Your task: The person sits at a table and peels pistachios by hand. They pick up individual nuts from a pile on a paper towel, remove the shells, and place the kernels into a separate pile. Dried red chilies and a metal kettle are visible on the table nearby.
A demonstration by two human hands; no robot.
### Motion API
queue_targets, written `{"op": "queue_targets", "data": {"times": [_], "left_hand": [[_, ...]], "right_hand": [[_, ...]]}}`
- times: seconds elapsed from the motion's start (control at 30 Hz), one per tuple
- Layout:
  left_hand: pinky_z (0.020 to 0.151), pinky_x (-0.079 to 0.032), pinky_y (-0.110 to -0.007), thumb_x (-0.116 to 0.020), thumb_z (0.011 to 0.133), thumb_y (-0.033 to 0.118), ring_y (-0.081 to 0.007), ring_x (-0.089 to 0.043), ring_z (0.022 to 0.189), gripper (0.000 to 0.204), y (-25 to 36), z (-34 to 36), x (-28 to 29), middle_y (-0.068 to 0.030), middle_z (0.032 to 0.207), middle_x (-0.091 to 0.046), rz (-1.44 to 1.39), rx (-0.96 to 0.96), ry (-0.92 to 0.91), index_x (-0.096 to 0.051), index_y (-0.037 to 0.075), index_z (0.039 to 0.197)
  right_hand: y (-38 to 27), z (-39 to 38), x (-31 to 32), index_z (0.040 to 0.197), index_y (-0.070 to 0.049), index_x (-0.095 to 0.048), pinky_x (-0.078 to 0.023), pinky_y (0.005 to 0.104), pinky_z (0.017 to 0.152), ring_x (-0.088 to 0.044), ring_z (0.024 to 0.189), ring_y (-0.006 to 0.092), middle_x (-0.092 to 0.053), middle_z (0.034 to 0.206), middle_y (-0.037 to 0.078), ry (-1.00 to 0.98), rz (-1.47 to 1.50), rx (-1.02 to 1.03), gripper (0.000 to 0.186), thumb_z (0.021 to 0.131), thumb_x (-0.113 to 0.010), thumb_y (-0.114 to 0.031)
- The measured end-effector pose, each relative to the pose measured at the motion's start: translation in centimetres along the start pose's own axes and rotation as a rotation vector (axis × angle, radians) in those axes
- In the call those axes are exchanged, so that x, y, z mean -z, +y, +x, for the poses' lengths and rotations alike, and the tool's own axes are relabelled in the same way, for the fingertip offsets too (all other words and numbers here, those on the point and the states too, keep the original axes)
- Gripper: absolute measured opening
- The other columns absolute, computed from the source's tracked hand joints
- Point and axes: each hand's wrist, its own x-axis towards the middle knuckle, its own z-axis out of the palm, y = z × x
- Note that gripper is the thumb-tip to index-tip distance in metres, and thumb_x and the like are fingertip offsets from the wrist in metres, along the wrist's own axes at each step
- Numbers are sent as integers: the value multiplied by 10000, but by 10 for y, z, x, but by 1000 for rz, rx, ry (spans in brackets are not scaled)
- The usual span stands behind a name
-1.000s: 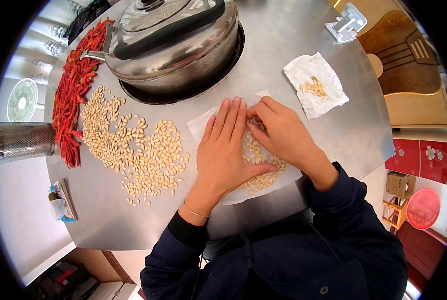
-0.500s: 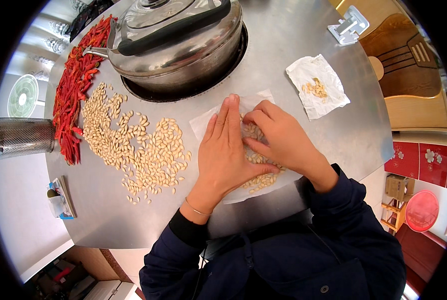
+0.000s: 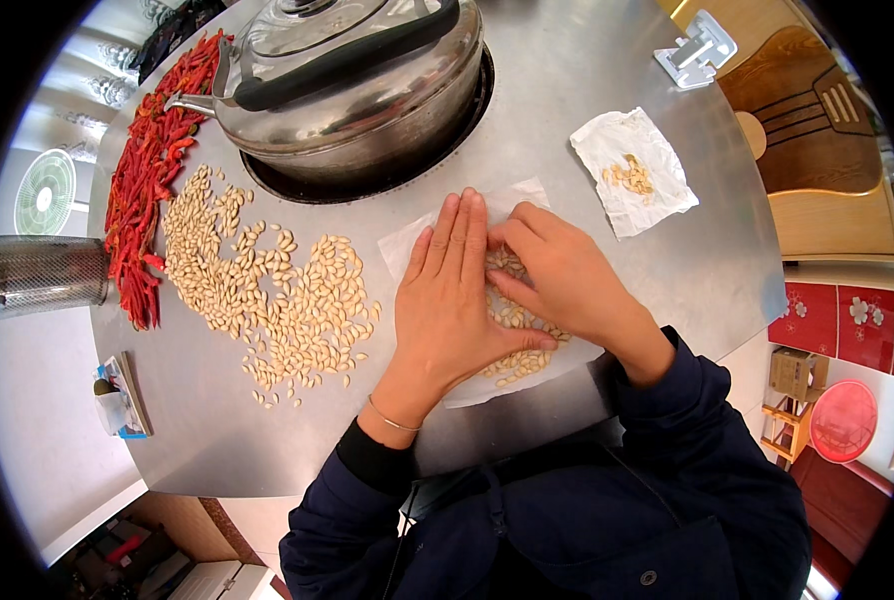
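My left hand (image 3: 447,300) lies flat over a white paper sheet (image 3: 519,197), its fingers straight and pointing away from me, the thumb stretched out to the right. Beside it my right hand (image 3: 562,270) bends over the same sheet with curled fingers. Its thumb and forefinger stand apart, their tips close to the left hand's edge. Between and below the hands shows a pile of pumpkin seeds (image 3: 515,316); part of it is hidden under them. More pumpkin seeds (image 3: 307,305) spread across the metal table to the left of my hands.
A large steel kettle (image 3: 357,110) with a black handle sits in a round opening in the table (image 3: 557,60). Dried red chillies (image 3: 147,190) line the left edge. At the right lie a crumpled tissue (image 3: 657,170) bearing yellowish bits and a white stand (image 3: 695,50).
My hands stay in almost the same place. The left hand's fingers have spread slightly; the seeds and the sheet look unchanged.
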Motion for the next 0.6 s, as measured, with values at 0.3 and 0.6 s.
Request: {"op": "queue_targets", "data": {"times": [0.3, 0.6], "left_hand": [[1128, -245, -415, -826, 415, 632, -287, -256, 1424, 1405, 0, -2, -1, -176, 1517, -288, -13, 15, 7, -193, -53, 1465], [1128, -246, -417, -825, 419, 634, -290, -251, 1426, 1404, -1, -1, -2, -178, 1517, -285, -46, 9, 16, -189, -54, 1465]], "right_hand": [[1, -2, 3, 904, -35, -569, -490, 369, 685, -589, 796, 304, -533, 887, 101, -60, 89, -73, 219, 733, -701, -71], [-2, -3, -2, 862, -30, -570, -496, 364, 651, -594, 734, 298, -545, 869, 111, -50, -26, -39, 184, 720, -684, -58]]}}
